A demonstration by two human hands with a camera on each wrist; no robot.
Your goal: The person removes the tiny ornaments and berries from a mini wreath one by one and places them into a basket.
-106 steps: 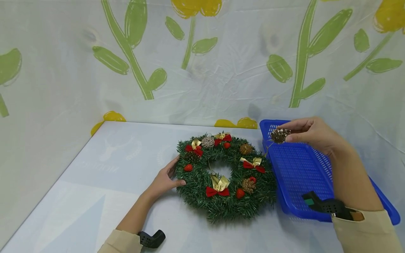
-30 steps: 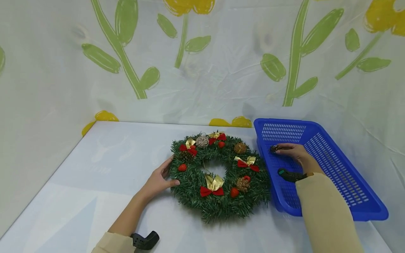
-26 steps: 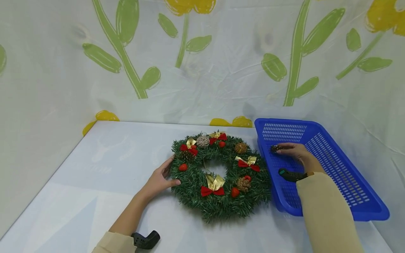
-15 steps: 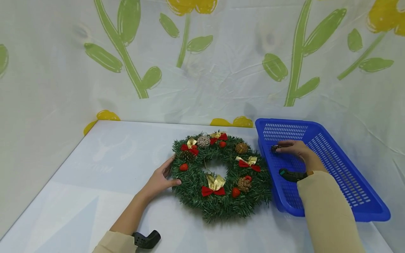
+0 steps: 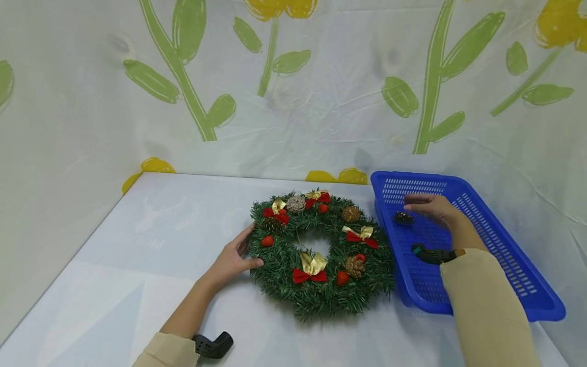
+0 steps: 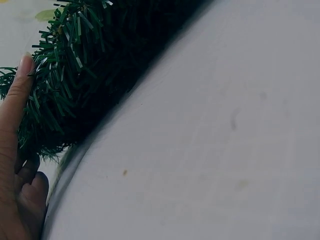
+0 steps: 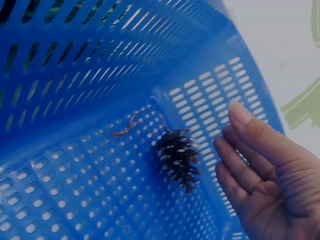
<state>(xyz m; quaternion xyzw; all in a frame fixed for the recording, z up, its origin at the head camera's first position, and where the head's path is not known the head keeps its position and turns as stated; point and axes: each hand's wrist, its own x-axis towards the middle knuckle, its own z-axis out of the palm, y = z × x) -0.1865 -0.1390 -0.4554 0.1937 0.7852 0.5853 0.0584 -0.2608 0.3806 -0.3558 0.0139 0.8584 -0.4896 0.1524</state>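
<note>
A green Christmas wreath (image 5: 321,298) lies on the table, decorated with red-and-gold bows, pine cones and red berries. My left hand (image 5: 233,260) holds its left edge, thumb on the upper side and fingers lower down, partly hidden by the greenery (image 6: 75,85) in the left wrist view. Inside the blue basket (image 5: 419,303) a dark pine cone (image 5: 404,218) with white-tipped scales rests near the left wall. A thin brown wire (image 7: 133,122) sticks out from it. Over the basket, just beside and apart from the cone, is my right hand (image 5: 435,209), fingers loosely extended and holding nothing.
The basket stands right of the wreath, its left rim close to the wreath's edge. A flower-printed cloth wall (image 5: 312,127) bounds the back and both sides. Pale table surface (image 5: 160,244) extends to the left of the wreath.
The right hand carried the pine cone from above the wreath's right side into the basket, then let go of it and moved slightly up and right. The left hand stays on the wreath.
</note>
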